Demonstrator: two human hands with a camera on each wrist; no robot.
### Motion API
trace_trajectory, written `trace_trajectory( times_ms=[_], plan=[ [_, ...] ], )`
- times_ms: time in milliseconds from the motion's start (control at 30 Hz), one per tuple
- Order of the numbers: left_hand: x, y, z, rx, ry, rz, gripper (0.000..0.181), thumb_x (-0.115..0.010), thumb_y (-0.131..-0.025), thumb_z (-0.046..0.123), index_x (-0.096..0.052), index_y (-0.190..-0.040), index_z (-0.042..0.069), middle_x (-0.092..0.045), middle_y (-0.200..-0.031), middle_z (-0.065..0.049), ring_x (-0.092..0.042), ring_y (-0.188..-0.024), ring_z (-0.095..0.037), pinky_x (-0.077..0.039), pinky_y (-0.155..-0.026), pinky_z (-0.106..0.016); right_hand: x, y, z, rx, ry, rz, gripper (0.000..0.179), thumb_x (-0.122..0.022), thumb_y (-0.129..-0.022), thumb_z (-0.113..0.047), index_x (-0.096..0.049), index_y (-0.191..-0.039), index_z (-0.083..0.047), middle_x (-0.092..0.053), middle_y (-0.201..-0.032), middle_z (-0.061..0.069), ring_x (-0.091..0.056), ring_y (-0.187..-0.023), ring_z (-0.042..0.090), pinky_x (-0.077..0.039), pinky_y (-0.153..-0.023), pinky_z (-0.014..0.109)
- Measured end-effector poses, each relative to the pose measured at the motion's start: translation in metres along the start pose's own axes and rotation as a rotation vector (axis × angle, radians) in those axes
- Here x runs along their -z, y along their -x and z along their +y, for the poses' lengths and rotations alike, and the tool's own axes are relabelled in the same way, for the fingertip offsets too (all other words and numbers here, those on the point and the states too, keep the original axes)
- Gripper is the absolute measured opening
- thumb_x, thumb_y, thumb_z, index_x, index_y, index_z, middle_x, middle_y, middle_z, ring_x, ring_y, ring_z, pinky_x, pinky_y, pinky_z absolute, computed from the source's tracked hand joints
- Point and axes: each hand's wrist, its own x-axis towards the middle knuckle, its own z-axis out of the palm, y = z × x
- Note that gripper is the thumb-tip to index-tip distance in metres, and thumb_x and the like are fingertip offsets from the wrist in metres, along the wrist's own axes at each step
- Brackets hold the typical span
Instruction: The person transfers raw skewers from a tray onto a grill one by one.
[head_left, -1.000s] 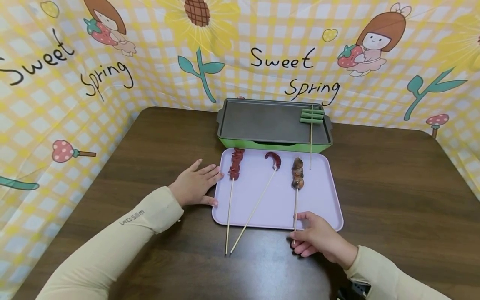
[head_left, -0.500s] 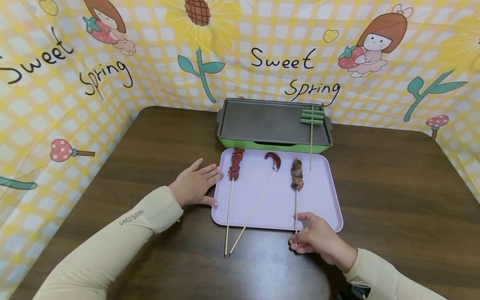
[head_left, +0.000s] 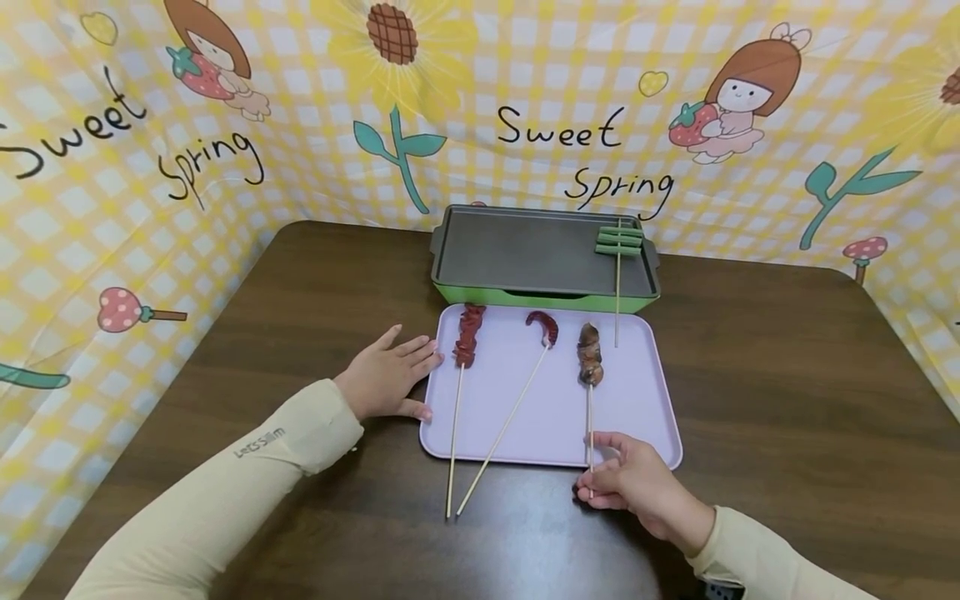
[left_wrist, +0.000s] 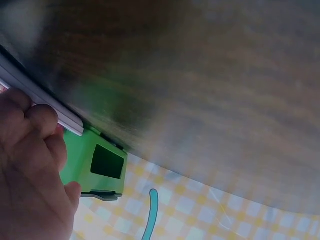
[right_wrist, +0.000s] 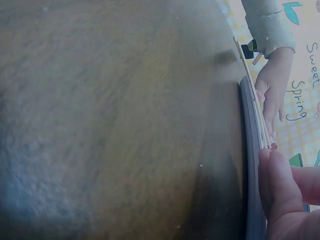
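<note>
A lilac tray [head_left: 525, 442] lies on the table, bearing three skewers. My right hand [head_left: 637, 483] pinches the lower stick of the skewer with brown chunks [head_left: 590, 354], at the tray's front edge. That hand [right_wrist: 285, 195] shows its fingertips by the tray rim in the right wrist view. My left hand [head_left: 382, 379] rests at the tray's left edge with its fingers spread and straight. Beside it lies a skewer of red folded pieces [head_left: 467, 333]. A curled, shrimp-like red piece on a skewer [head_left: 546, 327] is in the middle. Both of their sticks overhang the front rim.
Behind the tray stands a green grill with a dark flat plate [head_left: 525, 250]. On its right side lies a skewer of green pieces [head_left: 618, 242], its stick reaching out over the tray. A yellow checked cloth [head_left: 315, 158] hangs behind the brown table [head_left: 787, 400].
The head view has tilted up slightly, so everything sits a little lower. My right hand keeps its pinch, and the lower stick of the brown skewer has shifted slightly right. My left hand stays put.
</note>
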Motion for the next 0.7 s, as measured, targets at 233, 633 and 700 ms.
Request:
trace_trajectory(
  times_ms=[233, 633, 700],
  plan=[
    [0.0003, -0.0005, 0.0002, -0.001, 0.019, -0.001, 0.085, -0.050, -0.086, 0.065, -0.039, -0.147, 0.006, -0.034, -0.151, -0.012, -0.027, -0.142, -0.026, -0.013, -0.113, -0.055, 0.0025, 0.0020, 0.0005, 0.019, -0.008, -0.019, 0.065, -0.053, -0.085, 0.017, -0.018, -0.139, 0.019, -0.067, -0.073, 0.007, -0.066, -0.064, 0.011, -0.055, -0.060, 0.022],
    [0.0002, 0.0013, -0.0018, -0.005, 0.036, 0.000, 0.085, -0.049, -0.087, 0.065, -0.039, -0.146, 0.005, -0.033, -0.152, -0.012, -0.027, -0.141, -0.026, -0.014, -0.113, -0.055, 0.0016, 0.0035, 0.0014, 0.028, -0.002, -0.023, 0.063, -0.053, -0.085, 0.017, -0.021, -0.139, 0.018, -0.067, -0.073, 0.007, -0.066, -0.064, 0.012, -0.055, -0.060, 0.023],
    [0.0004, 0.0009, -0.0015, -0.005, 0.041, -0.013, 0.085, -0.049, -0.087, 0.065, -0.038, -0.147, 0.005, -0.033, -0.152, -0.012, -0.027, -0.141, -0.026, -0.015, -0.113, -0.054, 0.0013, 0.0048, 0.0014, 0.032, -0.007, -0.028, 0.063, -0.053, -0.085, 0.017, -0.021, -0.139, 0.018, -0.068, -0.074, 0.009, -0.066, -0.064, 0.012, -0.055, -0.060, 0.023]
  ],
)
